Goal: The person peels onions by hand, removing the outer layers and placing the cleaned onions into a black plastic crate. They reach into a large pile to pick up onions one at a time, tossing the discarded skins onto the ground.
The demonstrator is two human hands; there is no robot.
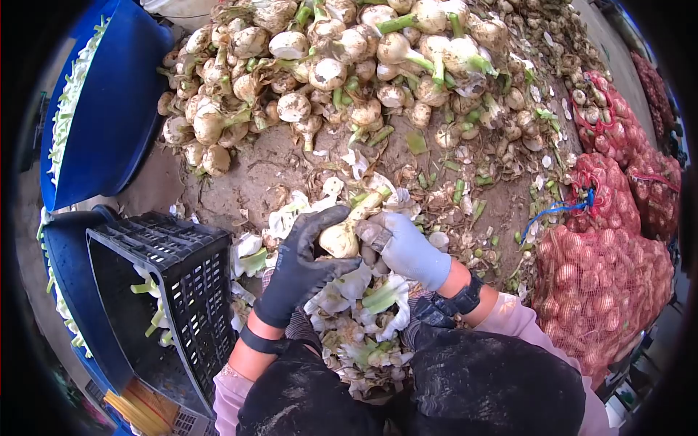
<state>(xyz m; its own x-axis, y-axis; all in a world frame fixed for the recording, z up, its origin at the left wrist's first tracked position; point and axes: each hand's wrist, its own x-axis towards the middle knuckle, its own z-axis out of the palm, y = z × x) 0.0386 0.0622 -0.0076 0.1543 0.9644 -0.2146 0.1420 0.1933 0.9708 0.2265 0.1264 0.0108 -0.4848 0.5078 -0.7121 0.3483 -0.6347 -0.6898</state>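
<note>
A pale garlic bulb (339, 240) with a short stem pointing up and right is held between both hands, above my lap. My left hand (304, 254), in a dark grey glove, is closed around the bulb's left side and underside. On the other side, my right hand (407, 248), in a light blue glove with dirty dark fingertips, pinches at the bulb near the stem. Whether the right fingers also hold a small tool is hidden. Peeled skins and leaf scraps (356, 309) lie below the hands, between my knees.
A large heap of unpeeled garlic (327, 73) covers the ground ahead. To the left are a black plastic crate (196, 305) with several trimmed pieces inside and a blue tub (109, 109). Red mesh sacks (603, 283) full of bulbs stand at the right.
</note>
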